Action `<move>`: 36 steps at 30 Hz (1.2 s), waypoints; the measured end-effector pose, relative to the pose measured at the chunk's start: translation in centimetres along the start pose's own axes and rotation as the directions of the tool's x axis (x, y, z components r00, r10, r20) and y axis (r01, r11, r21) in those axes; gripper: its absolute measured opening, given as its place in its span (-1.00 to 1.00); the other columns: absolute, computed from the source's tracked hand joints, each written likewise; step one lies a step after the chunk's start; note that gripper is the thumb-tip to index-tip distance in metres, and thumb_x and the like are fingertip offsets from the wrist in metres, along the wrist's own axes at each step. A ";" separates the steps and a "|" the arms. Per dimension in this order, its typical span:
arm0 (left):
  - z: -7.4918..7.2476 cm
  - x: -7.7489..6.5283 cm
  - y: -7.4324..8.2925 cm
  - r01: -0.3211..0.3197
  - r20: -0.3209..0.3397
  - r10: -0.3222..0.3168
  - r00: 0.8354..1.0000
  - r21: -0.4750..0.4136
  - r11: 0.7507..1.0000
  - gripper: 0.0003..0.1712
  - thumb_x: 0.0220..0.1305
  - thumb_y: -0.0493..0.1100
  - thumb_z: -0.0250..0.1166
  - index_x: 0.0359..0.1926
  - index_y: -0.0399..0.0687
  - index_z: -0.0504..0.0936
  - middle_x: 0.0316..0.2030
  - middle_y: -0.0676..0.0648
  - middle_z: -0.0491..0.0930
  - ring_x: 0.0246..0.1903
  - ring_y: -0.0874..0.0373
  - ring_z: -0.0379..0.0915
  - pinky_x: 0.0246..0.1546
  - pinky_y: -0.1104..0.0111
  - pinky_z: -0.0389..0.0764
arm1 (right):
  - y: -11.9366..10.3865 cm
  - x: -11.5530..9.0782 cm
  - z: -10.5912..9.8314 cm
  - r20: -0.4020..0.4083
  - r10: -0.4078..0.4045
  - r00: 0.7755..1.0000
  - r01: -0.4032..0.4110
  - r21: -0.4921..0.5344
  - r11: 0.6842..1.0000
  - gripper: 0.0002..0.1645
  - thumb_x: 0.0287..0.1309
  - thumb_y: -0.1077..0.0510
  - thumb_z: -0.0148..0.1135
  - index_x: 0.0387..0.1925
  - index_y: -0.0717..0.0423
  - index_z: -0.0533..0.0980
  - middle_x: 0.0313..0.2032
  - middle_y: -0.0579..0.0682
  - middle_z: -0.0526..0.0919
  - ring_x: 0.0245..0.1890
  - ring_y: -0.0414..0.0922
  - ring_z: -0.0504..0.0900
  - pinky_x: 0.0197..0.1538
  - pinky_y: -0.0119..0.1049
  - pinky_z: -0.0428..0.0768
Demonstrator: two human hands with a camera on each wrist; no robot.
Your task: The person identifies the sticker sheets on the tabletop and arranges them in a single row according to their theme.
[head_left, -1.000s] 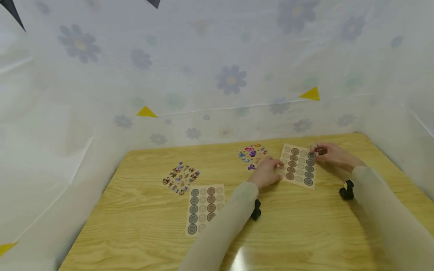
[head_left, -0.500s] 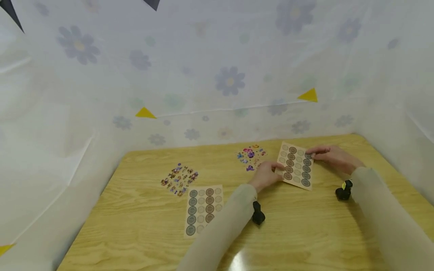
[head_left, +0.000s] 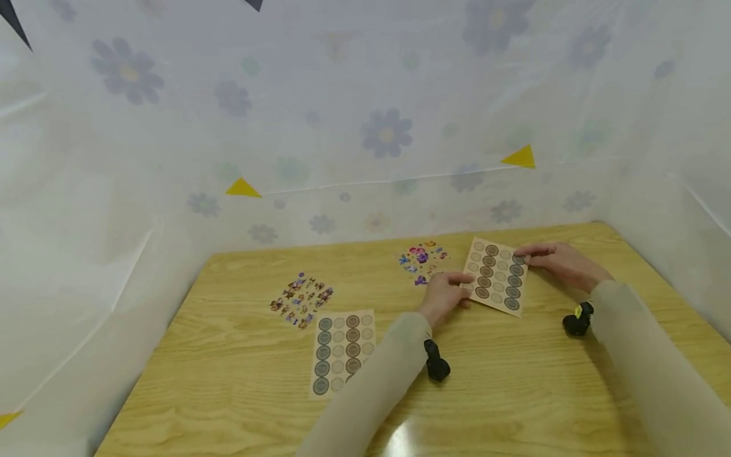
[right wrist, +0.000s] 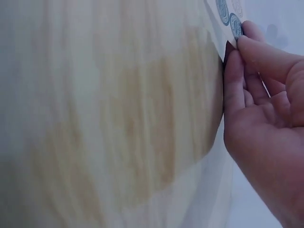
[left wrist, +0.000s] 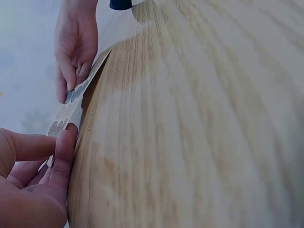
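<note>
In the head view, a tan sheet of round stickers (head_left: 495,277) in brown, grey and pale columns is held at the right rear of the table. My left hand (head_left: 443,297) pinches its left edge, thumb and fingers on opposite faces in the left wrist view. At the upper right edge, my right hand (head_left: 564,264) pinches the sheet near a grey circle; the right wrist view shows that corner between thumb and fingers (right wrist: 249,43). The sheet's near edge (left wrist: 101,69) stands off the wood, with a dark gap below.
A second sheet of round stickers (head_left: 339,349) lies left of my left forearm, which covers its lower right. Beyond it are a cluster of small brown and purple stickers (head_left: 301,300) and a colourful cluster (head_left: 421,255). A flowered white curtain (head_left: 320,127) borders the table (head_left: 228,381).
The sheet has shifted slightly left and its near edge has lifted. My left fingers have closed onto its left edge. My right hand stays at its upper right edge.
</note>
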State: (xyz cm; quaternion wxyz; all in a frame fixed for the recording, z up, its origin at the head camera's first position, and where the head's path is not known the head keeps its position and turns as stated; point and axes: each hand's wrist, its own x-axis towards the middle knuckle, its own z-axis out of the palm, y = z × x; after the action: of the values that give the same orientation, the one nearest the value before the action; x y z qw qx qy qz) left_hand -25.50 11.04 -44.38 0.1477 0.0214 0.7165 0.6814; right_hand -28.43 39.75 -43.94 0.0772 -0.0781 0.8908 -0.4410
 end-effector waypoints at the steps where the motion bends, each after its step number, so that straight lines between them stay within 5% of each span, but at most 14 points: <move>1: 0.0 -0.1 0.0 0.003 -0.007 -0.003 1.000 0.005 1.000 -0.73 0.19 -0.54 0.25 -0.19 -0.24 0.76 -0.28 0.02 0.64 -0.65 0.16 0.46 -0.52 0.35 0.64 | 0.0 0.0 0.1 -0.005 0.001 1.000 -0.001 -0.013 1.000 -0.51 0.41 0.00 0.14 0.22 0.19 0.52 0.27 0.25 0.43 0.21 -0.08 0.35 0.01 -0.59 0.35; 7: 0.4 -0.3 0.1 0.011 -0.016 -0.011 1.000 -0.006 1.000 -0.73 0.21 -0.54 0.24 -0.17 -0.23 0.76 -0.26 0.02 0.65 -0.62 0.16 0.47 -0.49 0.33 0.65 | -0.5 0.1 0.2 -0.034 0.008 0.999 -0.011 -0.102 0.995 -0.51 0.39 -0.02 0.16 0.21 0.18 0.53 0.21 0.28 0.48 0.19 0.09 0.40 -0.02 -0.47 0.40; 16: 0.3 -0.5 0.6 0.035 -0.031 -0.034 0.999 0.006 0.999 -0.69 0.20 -0.55 0.23 -0.16 -0.20 0.76 -0.19 -0.02 0.65 -0.55 0.08 0.55 -0.49 0.32 0.64 | -1.7 0.2 0.4 -0.026 0.011 1.000 -0.013 -0.069 0.998 -0.54 0.37 0.09 0.18 0.21 0.23 0.51 0.07 0.26 0.59 -0.14 -0.16 0.59 -0.16 -0.33 0.57; 23: -0.1 -0.9 0.4 0.023 -0.026 -0.023 0.999 0.006 1.000 -0.69 0.16 -0.58 0.23 -0.18 -0.24 0.75 -0.32 -0.04 0.65 -0.52 -0.06 0.62 -0.61 0.42 0.50 | -2.3 0.0 0.9 -0.063 -0.024 0.998 0.019 -0.081 0.997 -0.56 0.38 0.14 0.16 0.20 0.26 0.51 0.08 0.29 0.58 -0.10 -0.12 0.61 -0.13 -0.33 0.59; 27: -0.4 -1.4 0.3 0.009 -0.016 -0.009 1.000 0.015 1.000 -0.68 0.16 -0.57 0.23 -0.17 -0.21 0.76 -0.30 -0.02 0.67 -0.47 -0.14 0.64 -0.66 0.44 0.45 | -2.4 -0.4 1.3 -0.098 -0.042 0.994 0.040 -0.024 0.999 -0.55 0.39 0.11 0.16 0.20 0.28 0.51 0.11 0.31 0.56 -0.13 -0.22 0.63 -0.10 -0.34 0.61; 36: -1.2 -2.5 0.4 -0.018 -0.004 0.018 1.000 -0.012 1.000 -0.65 0.14 -0.55 0.25 -0.16 -0.14 0.77 -0.19 0.05 0.65 -0.54 0.03 0.60 -0.61 0.45 0.48 | -3.1 -1.3 2.0 -0.147 -0.053 0.988 0.064 0.069 0.996 -0.53 0.42 0.06 0.12 0.21 0.27 0.49 0.09 0.18 0.61 -0.16 -0.21 0.67 -0.07 -0.35 0.59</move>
State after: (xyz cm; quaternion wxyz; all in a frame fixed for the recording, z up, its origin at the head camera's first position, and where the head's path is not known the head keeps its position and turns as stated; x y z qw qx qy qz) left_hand -23.47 9.30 -43.49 0.1402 0.0259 0.7124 0.6872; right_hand -26.48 36.63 -42.62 0.0020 -0.0689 0.8746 -0.4799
